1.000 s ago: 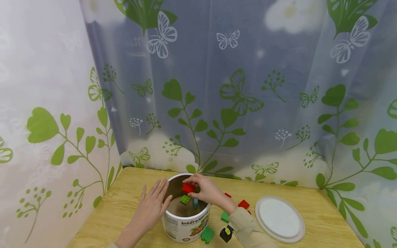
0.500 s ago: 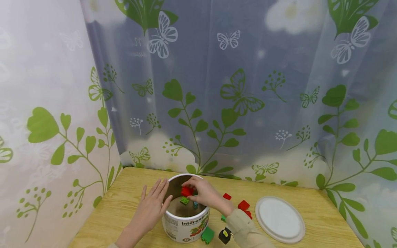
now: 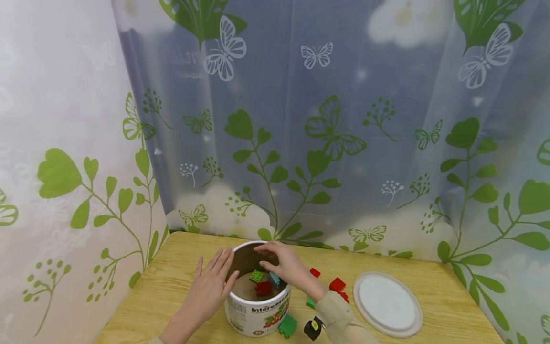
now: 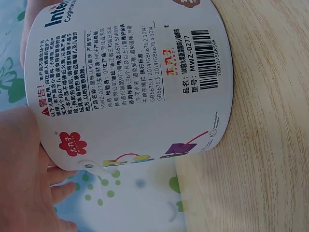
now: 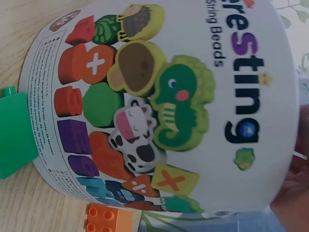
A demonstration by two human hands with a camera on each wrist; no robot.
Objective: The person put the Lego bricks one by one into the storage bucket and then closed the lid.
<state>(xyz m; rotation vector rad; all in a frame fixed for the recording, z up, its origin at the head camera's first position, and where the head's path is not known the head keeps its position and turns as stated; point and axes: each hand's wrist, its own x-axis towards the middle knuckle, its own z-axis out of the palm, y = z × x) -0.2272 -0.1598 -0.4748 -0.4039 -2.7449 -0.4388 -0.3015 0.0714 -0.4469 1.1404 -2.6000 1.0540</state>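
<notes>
A white printed bucket [image 3: 240, 313] stands on the wooden table, its top uncovered. My left hand [image 3: 209, 288] lies with straight fingers against the left of its rim; the left wrist view shows that hand beside the labelled wall. Over the right of the opening is my right hand [image 3: 289, 265], thumb and fingers apart with nothing between them. Down inside the bucket lie a red block [image 3: 263, 288], a light green studded block [image 3: 256, 276] and a blue block [image 3: 274, 279]. In the right wrist view the bucket's picture side hides most of the right hand.
A round white lid [image 3: 388, 303] lies at the right. Between it and the bucket are red blocks [image 3: 337, 284], a black block [image 3: 313, 328] with a yellow mark, and a green block [image 3: 288, 327] near the bucket's base. A patterned curtain [image 3: 301, 143] hangs behind the table.
The red block has left my right hand's fingers and now lies on the bucket floor. The blue block inside has shifted slightly. My left hand has stayed put.
</notes>
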